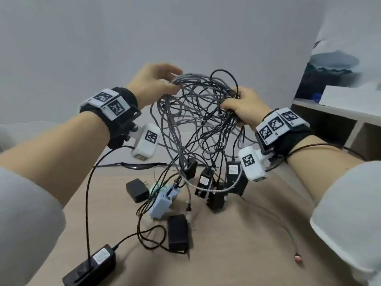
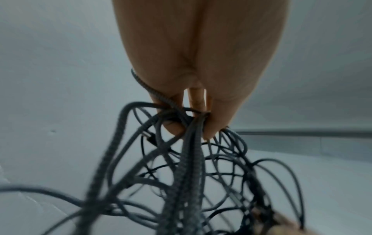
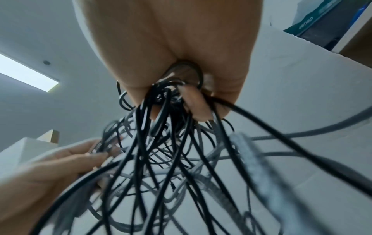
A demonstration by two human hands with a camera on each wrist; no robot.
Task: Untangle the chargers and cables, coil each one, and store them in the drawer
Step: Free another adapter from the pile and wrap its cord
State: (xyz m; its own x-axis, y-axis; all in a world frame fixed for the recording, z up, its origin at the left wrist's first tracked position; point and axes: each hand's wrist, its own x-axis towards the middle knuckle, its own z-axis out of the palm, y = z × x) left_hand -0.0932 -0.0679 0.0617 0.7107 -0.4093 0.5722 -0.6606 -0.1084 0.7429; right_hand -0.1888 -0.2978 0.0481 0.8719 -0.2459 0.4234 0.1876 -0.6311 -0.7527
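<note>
Holding the cable tangle (image 1: 198, 112) up, left hand (image 1: 153, 83) pinching braided strands, right hand (image 1: 243, 108) fisted around black ones; I'd ease apart slowly above the counter (image 1: 237, 254).

Grey woven-fabric braided cables (image 1: 175, 129) look rough and matt; thin black plastic-sheathed cables (image 3: 161, 114) shine smooth; boxy black plastic chargers (image 1: 178, 232) look matt.

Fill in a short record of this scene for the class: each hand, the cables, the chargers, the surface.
left hand: pinches grey braided cables
right hand: grips a bunch of black cables
tangle: lifted between the hands, not yet separated
black chargers: some hang from the tangle, others lie on the surface
blue charger: on the surface, cable attached
surface: tan
drawer: not in view
</note>
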